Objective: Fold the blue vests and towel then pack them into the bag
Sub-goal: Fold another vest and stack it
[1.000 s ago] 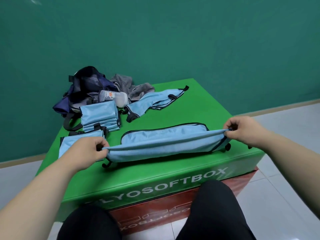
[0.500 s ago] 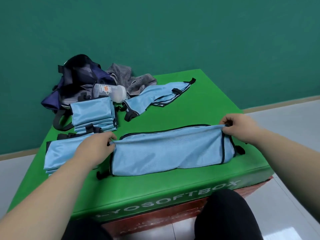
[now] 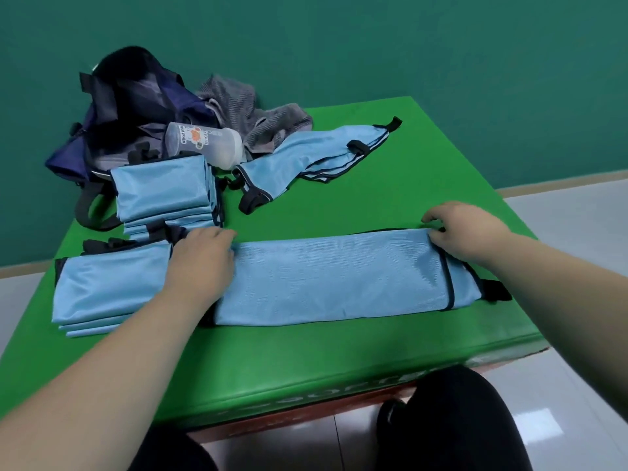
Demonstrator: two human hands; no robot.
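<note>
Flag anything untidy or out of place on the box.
A bottle lies tipped on its side against the bag. The grey towel behind it is crumpled, not folded. One vest at the back lies loose and slanted, unlike the folded stack beside it.

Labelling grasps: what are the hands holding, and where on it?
The long folded vest: left hand grips its far-left corner, right hand pinches its far edge at the right end.

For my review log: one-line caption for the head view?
The left hand and right hand grip the ends of a blue vest folded lengthwise on the green box.
</note>
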